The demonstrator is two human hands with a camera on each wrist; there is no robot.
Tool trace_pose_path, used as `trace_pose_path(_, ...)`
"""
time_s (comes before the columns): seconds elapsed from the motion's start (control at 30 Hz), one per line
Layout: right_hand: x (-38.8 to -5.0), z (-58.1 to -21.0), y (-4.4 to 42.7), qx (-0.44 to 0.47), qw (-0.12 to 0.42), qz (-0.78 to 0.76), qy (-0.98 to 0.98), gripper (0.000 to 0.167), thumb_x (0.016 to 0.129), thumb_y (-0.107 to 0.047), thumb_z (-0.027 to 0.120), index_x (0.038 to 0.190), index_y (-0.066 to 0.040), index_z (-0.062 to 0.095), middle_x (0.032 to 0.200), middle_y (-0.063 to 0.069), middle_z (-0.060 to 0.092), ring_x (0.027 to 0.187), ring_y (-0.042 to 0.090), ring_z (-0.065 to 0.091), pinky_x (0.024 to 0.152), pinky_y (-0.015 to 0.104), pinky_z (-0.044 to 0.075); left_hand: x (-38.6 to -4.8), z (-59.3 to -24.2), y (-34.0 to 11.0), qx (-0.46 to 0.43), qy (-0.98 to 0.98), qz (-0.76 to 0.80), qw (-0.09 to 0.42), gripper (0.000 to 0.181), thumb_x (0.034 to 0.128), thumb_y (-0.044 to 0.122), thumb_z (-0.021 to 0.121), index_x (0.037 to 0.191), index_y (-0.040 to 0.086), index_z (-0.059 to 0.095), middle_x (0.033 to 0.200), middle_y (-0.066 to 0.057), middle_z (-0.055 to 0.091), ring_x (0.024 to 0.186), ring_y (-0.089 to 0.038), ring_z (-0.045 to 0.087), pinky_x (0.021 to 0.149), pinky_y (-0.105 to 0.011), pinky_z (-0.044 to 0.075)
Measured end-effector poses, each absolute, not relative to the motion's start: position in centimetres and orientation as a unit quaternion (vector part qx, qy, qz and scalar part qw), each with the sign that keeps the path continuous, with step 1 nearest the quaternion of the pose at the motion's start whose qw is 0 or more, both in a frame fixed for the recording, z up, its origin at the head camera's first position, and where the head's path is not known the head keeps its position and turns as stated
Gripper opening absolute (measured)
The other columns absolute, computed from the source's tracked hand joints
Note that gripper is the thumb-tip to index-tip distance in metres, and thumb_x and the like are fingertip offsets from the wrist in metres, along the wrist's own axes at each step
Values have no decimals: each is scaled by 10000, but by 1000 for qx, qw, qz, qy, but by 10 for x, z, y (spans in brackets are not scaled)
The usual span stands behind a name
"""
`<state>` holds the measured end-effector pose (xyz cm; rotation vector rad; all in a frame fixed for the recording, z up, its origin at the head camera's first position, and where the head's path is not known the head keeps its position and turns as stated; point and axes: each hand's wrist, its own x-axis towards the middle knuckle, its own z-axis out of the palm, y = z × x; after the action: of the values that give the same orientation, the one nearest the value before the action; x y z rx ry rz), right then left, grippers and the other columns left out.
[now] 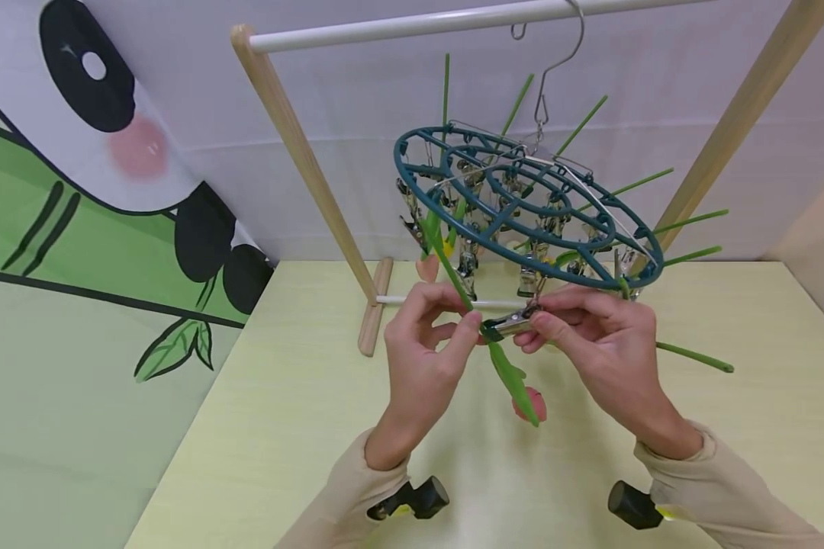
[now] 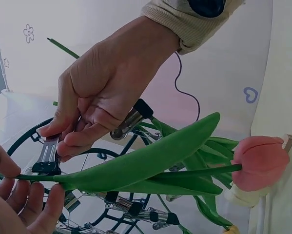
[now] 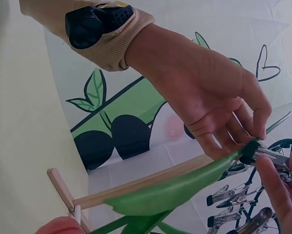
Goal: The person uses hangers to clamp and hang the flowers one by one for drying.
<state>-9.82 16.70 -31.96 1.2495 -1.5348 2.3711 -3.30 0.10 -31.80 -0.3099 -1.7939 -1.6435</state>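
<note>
My left hand pinches the green stem of a pink artificial tulip, whose leaf and bloom hang downward in the head view. My right hand pinches the handle end of a metal clip with dark-coated tips. Those tips meet the stem beside my left fingertips; whether they bite on it I cannot tell. The clip hangs from a round blue-green hanger just above my hands. Other tulips hang from its clips, and several green stems stick up and out around the ring.
The hanger's wire hook hangs over the white rod of a stand with wooden legs. Below lies a pale tabletop. Behind is a cloth printed with a cartoon panda and bamboo.
</note>
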Motion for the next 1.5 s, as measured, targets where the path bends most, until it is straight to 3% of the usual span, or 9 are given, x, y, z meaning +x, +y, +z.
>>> trace_pose_path(0.37,-94,-324,162,391,21,771,-503,169,826,158,601,981,223,582,868,162,680,659,211,690,624,320,567,-35,-316,6,-109,-686,-631,346,168,834,4,592,965,-76,525,862,-177,546,818,-239,574,659,-384,581)
trace_pose_path(0.7,-86,-329,166,342,-8,735,-585,273,900,63,565,1150,171,546,960,89,693,755,178,688,730,271,557,-30,-317,2,-103,-720,-605,324,163,841,37,612,977,-26,549,873,-112,571,815,-220,572,673,-353,576)
trace_pose_path(1.03,-80,-329,172,334,-33,724,-603,289,913,81,531,1197,131,547,938,146,681,771,238,672,656,287,568,-28,-321,-5,-96,-738,-593,307,170,853,41,634,994,-23,564,885,-85,589,834,-211,578,668,-342,572)
trace_pose_path(1.3,-77,-331,175,327,-48,709,-623,305,922,62,528,1226,81,547,1012,178,667,746,249,671,593,294,563,-28,-322,-9,-95,-744,-590,300,162,856,57,631,989,-7,565,895,-78,590,838,-205,579,676,-346,572)
trace_pose_path(1.5,-71,-335,184,350,-60,674,-648,368,919,74,526,1280,2,540,1096,180,654,850,221,674,595,307,558,-21,-329,-14,-93,-764,-572,283,136,860,59,643,976,35,576,913,-36,601,850,-179,577,676,-332,565)
